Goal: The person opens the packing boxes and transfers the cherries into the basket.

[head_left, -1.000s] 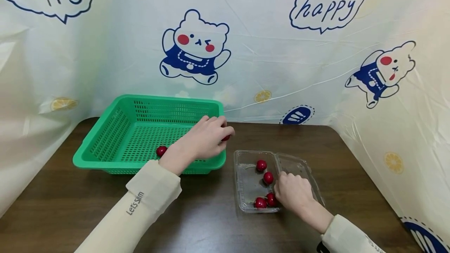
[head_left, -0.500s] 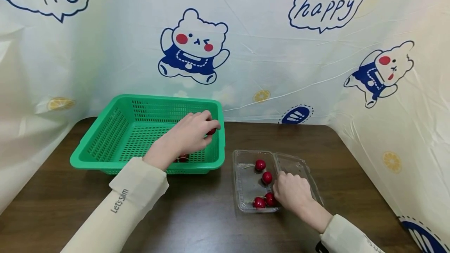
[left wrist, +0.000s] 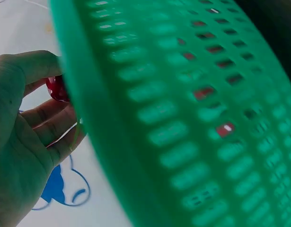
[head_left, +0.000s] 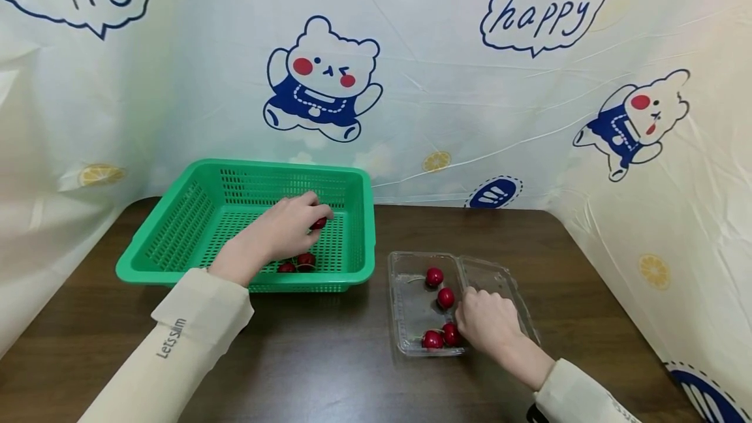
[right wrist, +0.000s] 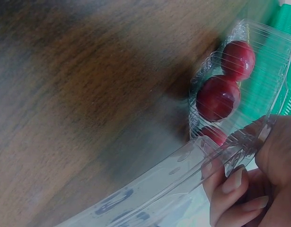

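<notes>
My left hand is over the green plastic basket, pinching a dark red cherry between thumb and fingers. In the left wrist view the same cherry shows beside the basket's rim, its green stem hanging below. Two cherries lie in the basket near its front wall, one of them a cherry right under my hand. My right hand grips the hinge side of a clear plastic clamshell box, its fingers curled round the edge in the right wrist view. Several cherries sit in the box.
The box's clear lid lies folded out to the right, partly behind my right hand. Both containers stand on a dark wooden table. A printed curtain hangs behind the table and along both sides.
My left hand has moved left with its cherry, from the basket's right rim to over its inside. More of the cherries in the basket now shows. The right hand keeps its grip on the box.
</notes>
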`<state>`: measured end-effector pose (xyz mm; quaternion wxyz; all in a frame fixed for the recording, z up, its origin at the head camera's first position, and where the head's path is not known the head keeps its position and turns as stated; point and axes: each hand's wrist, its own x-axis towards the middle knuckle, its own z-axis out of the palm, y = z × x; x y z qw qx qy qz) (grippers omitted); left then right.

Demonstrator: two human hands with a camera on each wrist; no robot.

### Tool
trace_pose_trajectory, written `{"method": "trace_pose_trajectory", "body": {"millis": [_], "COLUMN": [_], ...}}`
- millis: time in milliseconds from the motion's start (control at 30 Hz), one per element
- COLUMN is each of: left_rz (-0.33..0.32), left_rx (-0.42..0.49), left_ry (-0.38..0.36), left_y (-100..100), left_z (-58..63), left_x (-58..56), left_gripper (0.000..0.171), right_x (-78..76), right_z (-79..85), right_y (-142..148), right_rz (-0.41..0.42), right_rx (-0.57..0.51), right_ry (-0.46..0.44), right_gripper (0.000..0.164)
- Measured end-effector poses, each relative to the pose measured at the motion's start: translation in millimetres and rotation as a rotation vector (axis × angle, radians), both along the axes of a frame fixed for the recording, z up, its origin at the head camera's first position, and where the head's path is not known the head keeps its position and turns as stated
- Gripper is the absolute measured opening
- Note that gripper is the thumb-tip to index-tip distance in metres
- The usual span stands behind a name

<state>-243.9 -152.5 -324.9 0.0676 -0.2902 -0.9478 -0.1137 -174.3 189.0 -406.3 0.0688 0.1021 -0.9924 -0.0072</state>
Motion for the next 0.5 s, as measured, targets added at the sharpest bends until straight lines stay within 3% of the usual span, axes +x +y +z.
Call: {"method": "trace_pose_trajectory", "body": {"millis": [500], "left_rz": [0.081], "left_rx": [-0.039], "left_ry": [-0.123], "left_y": [-35.6], "left_z": [-13.8], "left_x": [-2.2], "left_gripper": [0.024], "right_x": [0.9], "right_z": [-0.8], "right_y": [-1.0], "right_rz": [-0.004], "right_rx": [0.001], "right_ry": [0.006], "right_gripper": [0.026]}}
